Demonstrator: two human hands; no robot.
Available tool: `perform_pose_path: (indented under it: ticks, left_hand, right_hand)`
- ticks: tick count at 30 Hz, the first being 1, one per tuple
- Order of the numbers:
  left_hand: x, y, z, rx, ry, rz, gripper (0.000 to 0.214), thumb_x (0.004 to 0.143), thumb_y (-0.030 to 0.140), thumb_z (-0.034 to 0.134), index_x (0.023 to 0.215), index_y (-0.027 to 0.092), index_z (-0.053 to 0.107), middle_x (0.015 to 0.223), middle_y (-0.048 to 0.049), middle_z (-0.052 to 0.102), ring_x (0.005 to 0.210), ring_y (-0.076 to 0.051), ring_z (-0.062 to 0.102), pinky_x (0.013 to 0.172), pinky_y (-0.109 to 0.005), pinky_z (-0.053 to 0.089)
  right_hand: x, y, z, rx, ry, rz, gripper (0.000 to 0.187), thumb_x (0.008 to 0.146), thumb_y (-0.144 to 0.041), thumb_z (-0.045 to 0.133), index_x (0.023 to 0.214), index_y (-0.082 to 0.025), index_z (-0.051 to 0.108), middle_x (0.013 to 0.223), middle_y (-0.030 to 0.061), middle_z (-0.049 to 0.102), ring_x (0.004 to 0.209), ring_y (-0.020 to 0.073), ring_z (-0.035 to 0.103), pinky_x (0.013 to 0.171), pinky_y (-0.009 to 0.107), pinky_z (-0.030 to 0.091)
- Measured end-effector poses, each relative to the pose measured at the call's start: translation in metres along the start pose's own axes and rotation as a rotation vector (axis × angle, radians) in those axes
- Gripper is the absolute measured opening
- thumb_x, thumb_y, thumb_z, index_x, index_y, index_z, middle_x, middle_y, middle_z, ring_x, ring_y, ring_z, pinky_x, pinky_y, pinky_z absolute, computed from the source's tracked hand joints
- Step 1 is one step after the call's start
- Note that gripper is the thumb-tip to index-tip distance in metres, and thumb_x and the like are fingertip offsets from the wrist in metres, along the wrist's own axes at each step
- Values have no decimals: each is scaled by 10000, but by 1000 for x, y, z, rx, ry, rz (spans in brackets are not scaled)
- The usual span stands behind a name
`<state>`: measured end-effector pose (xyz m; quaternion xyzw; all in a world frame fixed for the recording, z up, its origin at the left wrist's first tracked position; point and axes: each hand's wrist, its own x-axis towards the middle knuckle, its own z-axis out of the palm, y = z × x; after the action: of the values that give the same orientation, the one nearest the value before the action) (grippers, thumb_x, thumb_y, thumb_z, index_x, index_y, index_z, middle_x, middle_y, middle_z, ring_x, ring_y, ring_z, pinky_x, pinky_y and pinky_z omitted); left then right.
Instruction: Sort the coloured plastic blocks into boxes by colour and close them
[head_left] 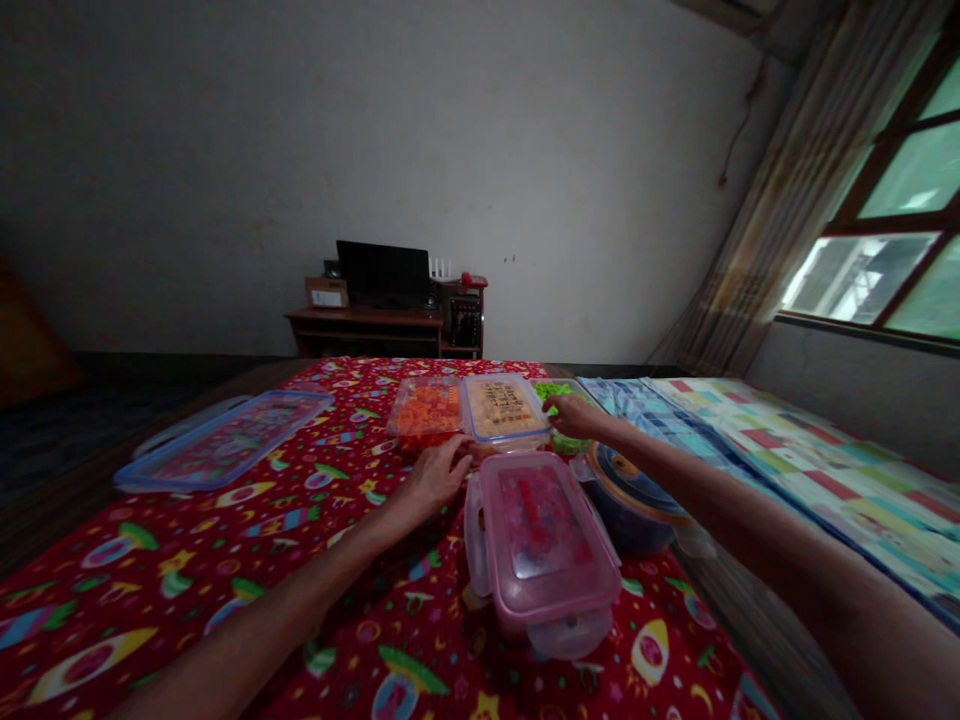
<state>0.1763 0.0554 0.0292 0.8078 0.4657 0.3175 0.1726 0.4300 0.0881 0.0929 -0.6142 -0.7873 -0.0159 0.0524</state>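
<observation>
My left hand (437,473) rests with its fingers curled against the near left corner of a clear lidded box of yellow-orange pieces (504,407). My right hand (571,414) grips the right edge of that same box, next to a tub of green pieces (559,391). To the box's left an open tub of orange pieces (427,408) stands. In front, a pink-lidded box with red pieces (541,539) lies closest to me.
A red patterned cloth (225,580) covers the table. A loose blue-rimmed lid (225,440) lies at the left. A round blue and orange container (634,495) sits under my right forearm. A checked blanket (787,460) lies right; a desk with a monitor (382,272) stands at the far wall.
</observation>
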Motion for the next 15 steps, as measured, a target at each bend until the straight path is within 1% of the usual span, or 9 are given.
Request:
perform_pose_path:
  ticks: [2, 4, 6, 8, 10, 12, 13, 14, 15]
  left_hand:
    - [0, -4, 2, -35, 2, -10, 434, 828, 227, 422, 1237, 128, 527, 1004, -103, 709, 918, -228, 663, 820, -341, 502]
    - [0, -6, 4, -54, -3, 2, 487, 832, 229, 417, 1305, 123, 468, 1022, -102, 707, 942, -222, 657, 841, -343, 498]
    - [0, -8, 5, -36, -11, 24, 487, 841, 252, 415, 1307, 130, 482, 1066, -107, 696, 980, -230, 647, 866, -347, 488]
    - [-1, -8, 6, 1, -15, 40, 468, 842, 277, 419, 1277, 142, 529, 1118, -114, 678, 1005, -245, 639, 876, -350, 483]
    - [-1, -7, 6, 23, -16, 35, 461, 835, 281, 426, 1256, 146, 557, 1132, -116, 674, 998, -255, 643, 863, -347, 489]
    - [-1, -5, 6, 17, -18, 12, 477, 830, 280, 429, 1269, 140, 551, 1123, -115, 680, 983, -255, 650, 850, -340, 496]
    - [-1, -4, 6, 6, -16, -3, 488, 826, 280, 432, 1277, 131, 545, 1125, -116, 679, 982, -254, 651, 852, -337, 496]
    - [-1, -3, 6, -12, -13, -17, 497, 821, 279, 439, 1282, 122, 541, 1135, -116, 675, 989, -253, 649, 862, -336, 493]
    - [0, -1, 6, -35, -6, -33, 506, 813, 276, 450, 1282, 111, 539, 1148, -118, 669, 1002, -253, 645, 878, -335, 488]
  right_hand:
    - [-1, -5, -3, 103, -55, 30, 379, 782, -76, 501, 1140, -99, 622, 920, 92, 710, 835, 143, 640, 715, 191, 432]
    - [-2, -10, -7, 197, -142, 24, 387, 779, -69, 488, 1136, -106, 632, 800, 53, 722, 726, 118, 646, 669, 174, 437]
    - [-4, -13, -10, 224, -192, 12, 366, 773, -74, 484, 1090, -107, 665, 738, 42, 721, 678, 113, 644, 651, 170, 439]
    - [-3, -13, -11, 172, -146, 32, 328, 772, -95, 484, 1020, -107, 699, 737, 60, 723, 700, 132, 653, 655, 181, 444]
    - [-1, -11, -10, 66, 1, 106, 316, 775, -118, 477, 986, -122, 712, 810, 93, 726, 788, 169, 664, 687, 208, 454]
    - [3, -8, -8, -32, 128, 185, 330, 766, -124, 478, 1001, -146, 708, 940, 118, 715, 901, 205, 653, 735, 240, 462]
    - [4, -7, -8, -47, 151, 210, 348, 756, -115, 482, 1025, -151, 700, 986, 123, 705, 936, 213, 645, 754, 248, 464]
    - [6, -6, -7, -27, 138, 225, 374, 744, -98, 486, 1053, -149, 689, 1002, 124, 700, 939, 212, 643, 757, 247, 468]
    - [8, -6, -7, 29, 97, 231, 409, 729, -75, 487, 1089, -139, 673, 984, 120, 701, 908, 201, 649, 741, 238, 473]
